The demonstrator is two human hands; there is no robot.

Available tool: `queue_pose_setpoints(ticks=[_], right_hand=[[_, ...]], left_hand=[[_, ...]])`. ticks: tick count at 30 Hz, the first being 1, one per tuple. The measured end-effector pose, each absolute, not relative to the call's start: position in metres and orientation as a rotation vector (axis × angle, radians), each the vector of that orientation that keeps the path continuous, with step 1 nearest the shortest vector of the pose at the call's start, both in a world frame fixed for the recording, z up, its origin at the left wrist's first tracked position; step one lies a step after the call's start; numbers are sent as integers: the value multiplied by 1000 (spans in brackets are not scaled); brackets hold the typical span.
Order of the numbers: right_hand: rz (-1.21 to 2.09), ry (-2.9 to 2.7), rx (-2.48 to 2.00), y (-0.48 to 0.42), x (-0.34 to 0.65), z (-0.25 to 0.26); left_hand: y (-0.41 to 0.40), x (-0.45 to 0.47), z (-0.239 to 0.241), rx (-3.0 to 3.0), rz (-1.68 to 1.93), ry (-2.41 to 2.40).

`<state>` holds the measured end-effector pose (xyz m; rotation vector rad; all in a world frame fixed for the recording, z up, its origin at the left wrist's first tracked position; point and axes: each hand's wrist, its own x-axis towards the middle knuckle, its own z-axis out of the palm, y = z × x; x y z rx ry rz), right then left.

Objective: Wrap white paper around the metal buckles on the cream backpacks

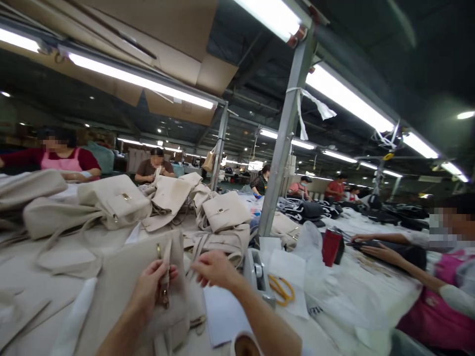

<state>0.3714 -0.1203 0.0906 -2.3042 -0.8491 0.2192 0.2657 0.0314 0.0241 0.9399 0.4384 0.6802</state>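
Observation:
In front of me a beige handbag (126, 267) stands upright, with gold-coloured metal fittings on its face. My left hand (152, 284) is closed in a pinch on the bag's narrow beige strap (168, 254), just above a small metal clasp (164, 296). To the right of the bag, apart from it, my right hand (217, 269) is raised with its fingertips drawn together. Whatever those fingertips hold, if anything, is too small and blurred to make out. Below my right forearm lie white paper sheets (224, 316).
Several beige bags (226, 212) are heaped across the table. Yellow-handled scissors (282, 289) lie on white paper beside a tape dispenser (256, 272). A metal post (285, 133) rises behind them. A co-worker's hands (382, 249) work on dark material at right, near a red object (331, 247).

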Motion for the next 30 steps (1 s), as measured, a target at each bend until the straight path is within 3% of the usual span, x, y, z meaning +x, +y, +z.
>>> queue_pose_setpoints(ticks=[4, 9, 14, 20, 22, 25, 28, 30], right_hand=[[-169, -336, -2563, -233, 460, 107], [-192, 116, -2751, -328, 510, 65], [-341, 109, -2742, -331, 516, 31], [-672, -245, -2530, -302, 517, 82], [-561, -445, -2251, -283, 504, 104], [31, -658, -1722, -247, 469, 123], [659, -740, -1658, -204, 425, 118], [841, -793, -1629, -171, 400, 101]], left_hand=[[36, 258, 14, 876, 644, 461], [37, 260, 16, 851, 625, 467], [37, 260, 15, 842, 621, 460], [36, 256, 10, 830, 623, 389], [34, 254, 10, 808, 599, 340], [34, 252, 13, 774, 604, 273], [38, 249, 16, 739, 618, 258], [40, 246, 18, 750, 637, 256]])
